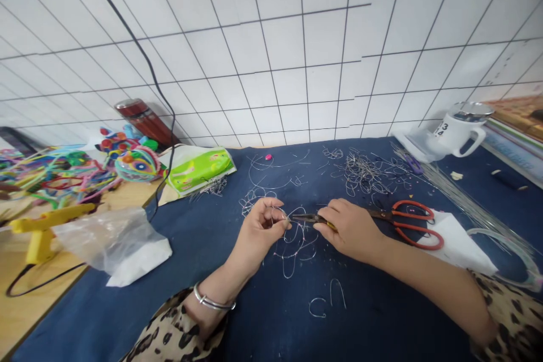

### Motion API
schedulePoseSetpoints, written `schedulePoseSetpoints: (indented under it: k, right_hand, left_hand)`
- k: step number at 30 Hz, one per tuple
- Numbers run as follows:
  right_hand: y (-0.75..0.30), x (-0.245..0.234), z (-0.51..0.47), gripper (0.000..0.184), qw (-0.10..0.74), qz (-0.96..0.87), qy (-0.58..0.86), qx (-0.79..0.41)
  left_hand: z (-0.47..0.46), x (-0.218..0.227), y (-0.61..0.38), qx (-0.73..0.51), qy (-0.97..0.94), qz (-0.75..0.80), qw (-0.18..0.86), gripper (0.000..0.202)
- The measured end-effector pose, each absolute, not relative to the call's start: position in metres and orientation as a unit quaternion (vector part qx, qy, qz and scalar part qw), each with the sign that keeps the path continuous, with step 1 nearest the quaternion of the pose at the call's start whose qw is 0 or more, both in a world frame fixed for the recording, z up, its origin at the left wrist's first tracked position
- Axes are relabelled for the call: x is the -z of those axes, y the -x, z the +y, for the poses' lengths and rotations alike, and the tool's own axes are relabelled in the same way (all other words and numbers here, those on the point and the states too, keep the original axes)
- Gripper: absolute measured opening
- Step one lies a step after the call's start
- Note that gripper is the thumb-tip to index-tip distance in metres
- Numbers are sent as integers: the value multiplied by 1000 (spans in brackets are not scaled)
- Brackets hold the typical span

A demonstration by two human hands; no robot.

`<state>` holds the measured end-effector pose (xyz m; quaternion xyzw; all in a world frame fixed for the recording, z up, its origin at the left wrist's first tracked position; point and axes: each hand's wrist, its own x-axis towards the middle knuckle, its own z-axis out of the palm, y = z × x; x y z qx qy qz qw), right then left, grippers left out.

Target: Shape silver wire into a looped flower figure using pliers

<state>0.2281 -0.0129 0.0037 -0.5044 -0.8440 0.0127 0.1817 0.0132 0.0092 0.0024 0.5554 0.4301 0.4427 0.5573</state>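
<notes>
My left hand (263,229) pinches a thin silver wire piece (289,271) bent into several loops, with small pink beads along it. Its looped part hangs just below the fingers, over the dark blue cloth (203,311). In my right hand (350,229) is a pair of needle-nose pliers (306,218) with yellow on the handle. The pliers' tips point left and meet the wire right at my left fingertips; whether the jaws grip it is too small to tell. Two short bent wires (317,307) lie on the cloth nearer to me.
Red-handled scissors (418,232) lie beyond my right wrist, by a white paper (458,243). Tangled wire (367,172) and straight wires (479,203) lie behind. A white mug (460,130) stands far right. At left are a yellow glue gun (42,229), plastic bag (123,237) and green tissue pack (199,172).
</notes>
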Motion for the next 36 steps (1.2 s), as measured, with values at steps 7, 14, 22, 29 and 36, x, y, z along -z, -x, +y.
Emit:
schedulePoseSetpoints:
  k: [7, 14, 22, 29, 36]
  right_hand:
    - [-233, 5, -3, 24, 143, -813, 564, 17]
    - [-231, 3, -5, 24, 141, -834, 533, 26]
    - [-214, -9, -17, 18, 296, -829, 461, -112]
    - [-199, -9, -22, 15, 336, -815, 449, -146]
    - [-198, -12, -22, 14, 343, -820, 430, -162]
  left_hand:
    - [16, 1, -8, -431, -527, 428, 595, 30]
    - [12, 2, -11, -389, -551, 416, 609, 13]
    - [5, 1, -18, -340, -642, 415, 548, 11]
    - [-2, 3, -21, -341, -713, 414, 451, 10]
    - [-5, 2, -23, -331, -725, 414, 440, 10]
